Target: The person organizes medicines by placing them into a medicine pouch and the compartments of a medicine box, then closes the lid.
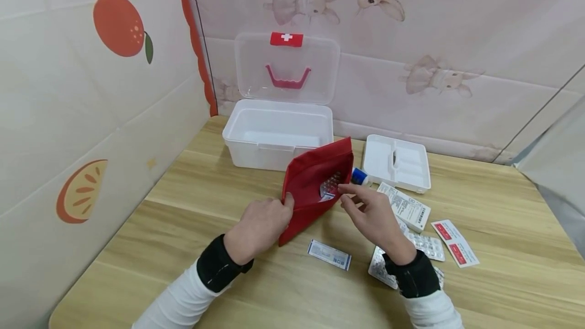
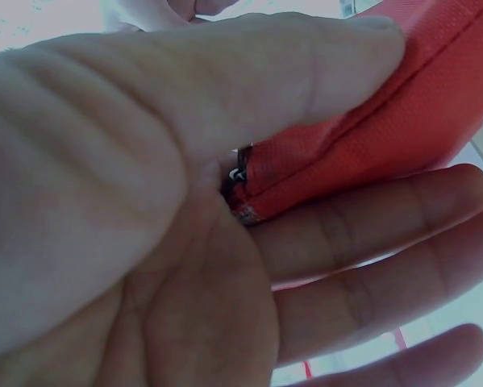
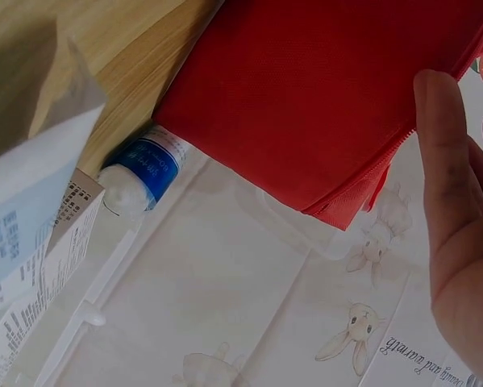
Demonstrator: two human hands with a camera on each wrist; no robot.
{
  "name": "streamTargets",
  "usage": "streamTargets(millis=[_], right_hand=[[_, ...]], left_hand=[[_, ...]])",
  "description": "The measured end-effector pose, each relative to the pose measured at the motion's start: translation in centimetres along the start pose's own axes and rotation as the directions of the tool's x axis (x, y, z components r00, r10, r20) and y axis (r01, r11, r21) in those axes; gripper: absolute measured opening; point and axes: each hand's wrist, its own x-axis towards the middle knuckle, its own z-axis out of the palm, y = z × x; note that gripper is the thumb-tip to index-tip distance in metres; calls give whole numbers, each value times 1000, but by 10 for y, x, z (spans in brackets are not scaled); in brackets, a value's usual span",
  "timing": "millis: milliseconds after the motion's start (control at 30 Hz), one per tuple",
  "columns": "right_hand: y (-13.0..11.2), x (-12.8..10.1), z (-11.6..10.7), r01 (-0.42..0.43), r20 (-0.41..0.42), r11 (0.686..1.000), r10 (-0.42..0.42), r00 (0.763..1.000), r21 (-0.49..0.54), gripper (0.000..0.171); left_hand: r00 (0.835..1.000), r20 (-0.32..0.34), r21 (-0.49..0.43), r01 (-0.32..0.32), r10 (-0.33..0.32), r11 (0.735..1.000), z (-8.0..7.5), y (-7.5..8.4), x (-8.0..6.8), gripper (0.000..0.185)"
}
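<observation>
I hold a red pouch (image 1: 303, 189) open above a wood-grain table (image 1: 183, 222), in front of a clear-lidded first-aid box. My left hand (image 1: 261, 227) pinches the pouch's near left edge, thumb on one side and forefinger on the other, the remaining fingers stretched out beneath. My right hand (image 1: 377, 217) is at the opposite rim, its fingertips touching the red cloth — whether they are clamped on it, I cannot tell. Inside the pouch's mouth lie a sheet of pills (image 1: 330, 185) and part of a blue-and-white packet.

On the table below, between my wrists, lies a small flat packet (image 1: 329, 254). Other pill sheets (image 1: 427, 246) lie partly hidden by my right arm, near a printed white carton (image 1: 408, 208) and a red-and-white card (image 1: 455, 243). A bottle (image 1: 359, 176) with a blue label peeks out just beyond the pouch, beside a white divided tray (image 1: 376, 166).

Behind stands the first-aid box (image 1: 253, 155), its lid (image 1: 253, 70) raised to show a red handle (image 1: 288, 84) and a white cross on red. Rabbits decorate the wall cloth (image 1: 388, 80); black bands circle both my wrists, over white sleeves.
</observation>
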Motion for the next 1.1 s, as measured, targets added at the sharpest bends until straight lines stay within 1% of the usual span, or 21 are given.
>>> streamTargets(millis=[233,467,667,1000,1100], right_hand=[[-1,2,-4,25,-9,1000,-25,1000,-9,23],[1,2,-10,65,-40,997,-67,997,-45,20],[3,4,-17,86,-46,993,-90,995,-86,18],[1,1,-28,30,24,989,-26,999,-147,20],[-1,1,-30,2,69,985,10,998,-173,23]], left_hand=[[1000,-3,22,0,0,1000,-1,1,0,53],[1000,-4,26,-7,7,1000,-1,0,1,53],[1000,-15,45,-14,14,999,-1,0,1,51],[1000,-19,32,-10,10,999,2,0,1,50],[1000,-14,33,-9,9,999,2,1,1,51]])
